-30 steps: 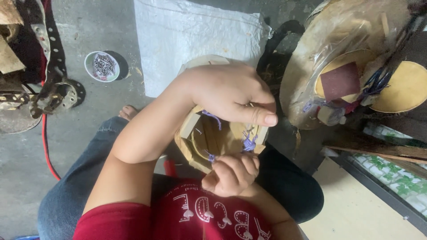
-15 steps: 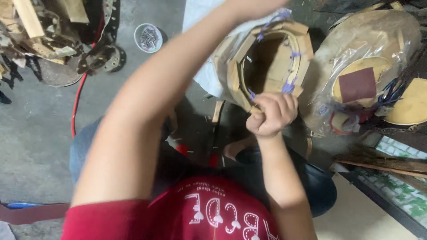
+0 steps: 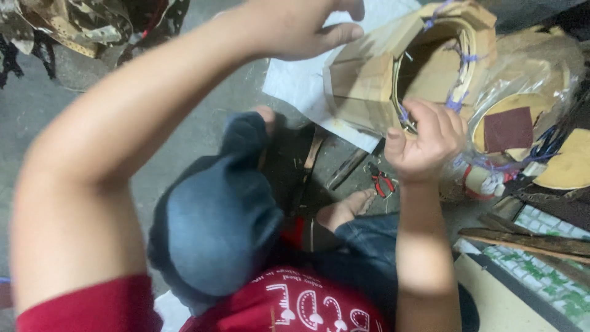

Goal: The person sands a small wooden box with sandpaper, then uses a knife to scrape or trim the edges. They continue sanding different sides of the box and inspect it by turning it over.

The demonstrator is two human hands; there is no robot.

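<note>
Hands grasp a tan wooden ring frame [image 3: 393,80] laced with purple cord: left [image 3: 301,24] outside, right [image 3: 424,141] at rim.

Left hand [image 3: 301,24] and right hand [image 3: 424,138] grip wooden ring [image 3: 393,74] bound with purple cord [image 3: 456,101]; pliers [image 3: 381,180] on floor.

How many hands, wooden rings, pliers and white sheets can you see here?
Hands: 2, left hand and right hand
Wooden ring laced with purple cord: 1
Pliers with red handles: 1
White sheet on the floor: 1
Total: 5
</note>
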